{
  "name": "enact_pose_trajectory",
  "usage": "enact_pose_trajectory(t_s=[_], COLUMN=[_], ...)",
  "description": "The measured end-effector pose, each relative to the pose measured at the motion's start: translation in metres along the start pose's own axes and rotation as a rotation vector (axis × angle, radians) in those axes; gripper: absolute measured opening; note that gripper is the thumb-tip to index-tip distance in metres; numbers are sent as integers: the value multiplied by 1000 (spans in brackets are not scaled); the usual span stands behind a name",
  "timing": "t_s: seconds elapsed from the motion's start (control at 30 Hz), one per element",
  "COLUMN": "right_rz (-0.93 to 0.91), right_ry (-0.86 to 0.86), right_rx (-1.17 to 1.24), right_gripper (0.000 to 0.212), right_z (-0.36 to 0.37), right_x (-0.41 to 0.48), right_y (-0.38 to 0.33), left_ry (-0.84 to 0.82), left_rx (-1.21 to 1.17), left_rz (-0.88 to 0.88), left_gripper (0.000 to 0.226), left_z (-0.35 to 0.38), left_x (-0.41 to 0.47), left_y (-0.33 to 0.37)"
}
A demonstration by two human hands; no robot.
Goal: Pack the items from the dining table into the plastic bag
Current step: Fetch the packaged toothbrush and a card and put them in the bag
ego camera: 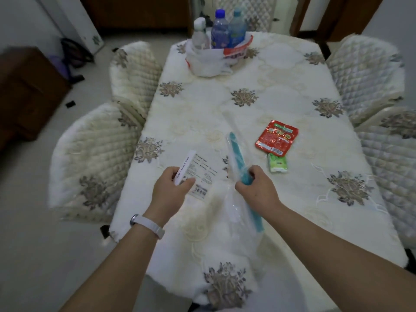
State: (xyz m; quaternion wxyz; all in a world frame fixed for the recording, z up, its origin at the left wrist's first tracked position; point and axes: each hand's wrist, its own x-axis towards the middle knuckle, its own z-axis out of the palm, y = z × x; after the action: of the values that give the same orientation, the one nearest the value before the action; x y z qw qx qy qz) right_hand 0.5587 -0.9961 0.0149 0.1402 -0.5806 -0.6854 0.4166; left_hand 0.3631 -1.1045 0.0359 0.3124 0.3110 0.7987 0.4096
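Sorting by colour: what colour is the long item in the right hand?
The long item is teal, in clear wrap; head view.

A floral cloth (202,106) covers the bench (292,86). A bag (207,64) stands at its far end. A red packet (276,137) lies just beside a green packet (277,162).

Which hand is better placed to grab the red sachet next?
Right hand: the red sachet lies on its side, just beyond it. Both are full, though: it grips the teal wrapped stick, the left hand a white box.

Home dining room: clothed table (281,91), quilted chairs (94,154).
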Motion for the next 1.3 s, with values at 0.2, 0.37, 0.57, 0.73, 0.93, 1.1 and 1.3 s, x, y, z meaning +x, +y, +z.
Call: enact_pose_trajectory(t_s=[0.2, 0.37, 0.57, 0.73, 0.93, 1.1, 1.3], right_rz=[-162, -261, -378, -439, -525, -561, -573], right_ry=[-86, -179, -248, -285, -362, -393, -403], right_rx=[105, 167, 129, 71, 8, -40, -23], right_gripper=[26, 27, 27, 26, 25, 28, 28], right_z=[1, 20, 49, 104, 225, 317, 391], right_x=[-41, -73, -102, -116, -151, -183, -204], right_y=[-15, -41, -75, -121, -208, -284, -349], left_ry=[175, 286, 379, 468, 539, 588, 614], left_rx=[-85, -136, -285, -298, -176, -165, -170], left_rz=[-48, -74, -137, -127, -124, -156, -152], left_gripper=[18, 20, 22, 20, 19, 20, 21], left_z=[-31, -66, -115, -169, -277, -374, -466], left_x=[-72, -125, -152, -159, -168, -164, -153], left_y=[-3, -20, -52, -89, -160, -219, -263])
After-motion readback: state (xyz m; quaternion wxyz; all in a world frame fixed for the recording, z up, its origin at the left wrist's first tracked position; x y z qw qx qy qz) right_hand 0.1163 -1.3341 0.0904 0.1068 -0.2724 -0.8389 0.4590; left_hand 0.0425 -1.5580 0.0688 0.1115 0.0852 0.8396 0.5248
